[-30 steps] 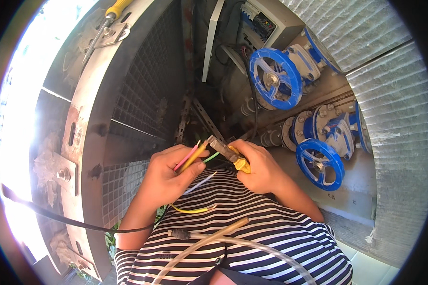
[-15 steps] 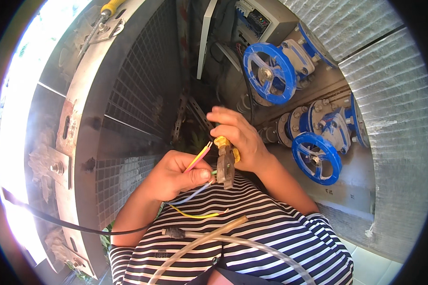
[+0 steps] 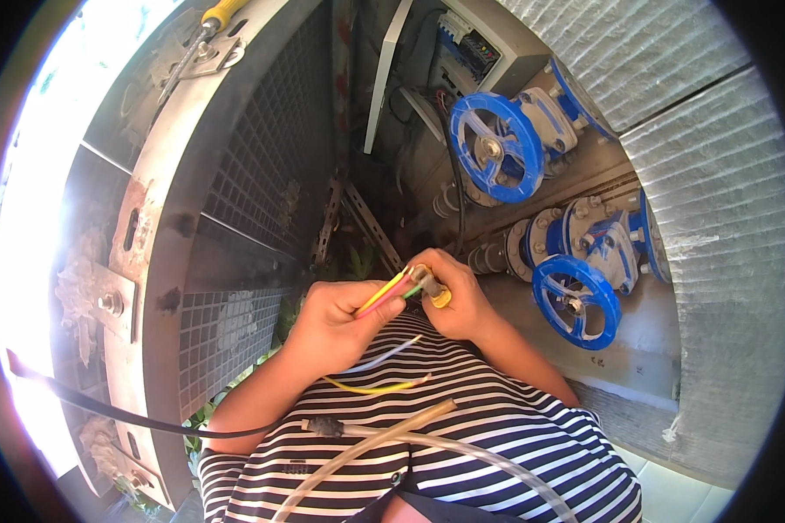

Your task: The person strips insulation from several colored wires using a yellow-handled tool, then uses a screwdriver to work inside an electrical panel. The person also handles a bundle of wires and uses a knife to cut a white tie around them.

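Observation:
My left hand [image 3: 336,324] pinches a yellow wire [image 3: 383,293], a pink-red wire [image 3: 380,301] and a green wire [image 3: 412,292], their ends pointing up and right. My right hand [image 3: 459,301] is closed around yellow-handled pliers [image 3: 440,298], mostly hidden by its fingers. The metal head of the pliers sits right at the wire ends; whether it grips one I cannot tell. Below my left hand, a blue wire [image 3: 382,356] and a yellow-green wire [image 3: 377,389] with a bared tip stick out loose over my striped shirt.
A black cable [image 3: 157,420] runs in from the left beneath my left forearm. Clear tubing [image 3: 471,449] crosses my shirt. Two blue handwheel valves [image 3: 577,302] stand at right, near an opened electrical box [image 3: 506,48]. A yellow-handled screwdriver [image 3: 221,13] rests on the metal frame at upper left.
My right hand has come down and closed around the pliers, which have turned. The green wire now points up beside the pink-red and yellow ones. The blue wire's end shows free below.

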Motion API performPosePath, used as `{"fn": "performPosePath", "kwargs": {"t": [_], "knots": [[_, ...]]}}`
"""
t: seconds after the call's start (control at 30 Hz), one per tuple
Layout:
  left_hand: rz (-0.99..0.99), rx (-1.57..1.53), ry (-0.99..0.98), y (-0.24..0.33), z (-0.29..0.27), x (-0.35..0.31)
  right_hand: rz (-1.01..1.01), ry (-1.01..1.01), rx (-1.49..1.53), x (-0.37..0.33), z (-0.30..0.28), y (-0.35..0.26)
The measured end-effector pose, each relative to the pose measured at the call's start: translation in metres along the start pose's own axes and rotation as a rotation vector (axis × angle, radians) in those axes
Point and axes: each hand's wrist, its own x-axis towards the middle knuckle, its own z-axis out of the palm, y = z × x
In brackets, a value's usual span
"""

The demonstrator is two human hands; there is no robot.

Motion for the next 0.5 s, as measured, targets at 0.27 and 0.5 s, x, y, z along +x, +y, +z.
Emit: {"fn": "performPosePath", "kwargs": {"t": [0.27, 0.5], "knots": [[0.292, 0.423, 0.102, -0.01, 0.005, 0.008, 0.342, -0.252, 0.127, -0.018, -0.026, -0.031], [0.347, 0.274, 0.209, -0.014, 0.009, 0.009, 0.397, -0.243, 0.253, -0.018, -0.022, -0.034]]}}
